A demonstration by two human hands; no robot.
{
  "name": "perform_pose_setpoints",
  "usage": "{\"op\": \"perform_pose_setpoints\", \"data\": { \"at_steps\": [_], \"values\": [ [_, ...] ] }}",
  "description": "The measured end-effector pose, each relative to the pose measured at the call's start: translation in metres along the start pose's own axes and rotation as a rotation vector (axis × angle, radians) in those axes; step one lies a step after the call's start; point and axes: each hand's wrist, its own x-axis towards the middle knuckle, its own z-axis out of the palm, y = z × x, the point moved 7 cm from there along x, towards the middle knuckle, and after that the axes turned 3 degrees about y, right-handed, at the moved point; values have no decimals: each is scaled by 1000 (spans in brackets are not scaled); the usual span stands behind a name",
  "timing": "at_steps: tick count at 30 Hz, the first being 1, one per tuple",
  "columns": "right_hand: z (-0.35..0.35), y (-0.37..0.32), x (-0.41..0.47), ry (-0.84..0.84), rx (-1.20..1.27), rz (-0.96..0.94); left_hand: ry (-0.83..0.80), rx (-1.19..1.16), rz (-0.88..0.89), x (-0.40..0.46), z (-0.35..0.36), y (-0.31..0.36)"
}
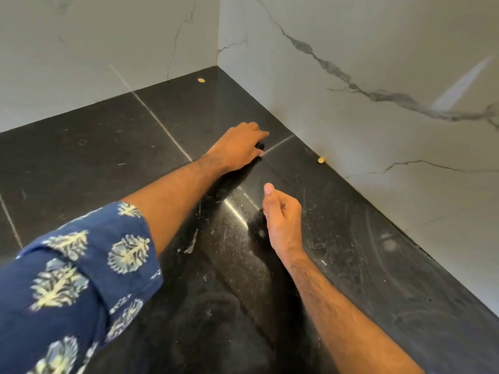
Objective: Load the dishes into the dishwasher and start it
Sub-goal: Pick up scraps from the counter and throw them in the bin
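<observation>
Item: black polished desk (81, 163), pale grout seams, bounded by white marble-veined walls (351, 49) meeting at a far corner; broad bare surface lay left; two small yellow bits (201, 80) sat along the wall edges. Left hand (237, 148), blue patterned sleeve (81, 265), reached palm-down toward the corner, fingers loosely extended, holding nothing. Right hand (283, 214) hovered nearer, fingers loosely curled, thumb up, empty; no dishes or dishwasher showed.

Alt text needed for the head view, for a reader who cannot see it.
Two bare hands reach over a black stone countertop in a white marble-walled corner: the left hand lies palm-down on it, the right hand hovers loosely curled, holding nothing. Two small yellowish bits lie by the walls; no dishes or dishwasher show.
</observation>
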Motion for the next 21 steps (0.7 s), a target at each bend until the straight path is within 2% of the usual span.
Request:
{"op": "perform_pose_setpoints", "data": {
  "at_steps": [2, 6, 14, 18, 21],
  "values": [
    [0, -1, 0, 4, 10, -5, 15, 10, 7, 7, 3, 0],
    [-1, -3, -1, 11, 7, -21, 76, -119, -111, 4, 0, -12],
    [0, -5, -1, 16, 3, -3, -26, -256, -232, -15, -1, -14],
    [-2, -2, 0, 41, 30, 14, -42, -171, -283, -39, 3, -20],
    [-2, 2, 1, 35, 60, 50, -38, -100, -259, -56, 5, -15]
  ]
}}
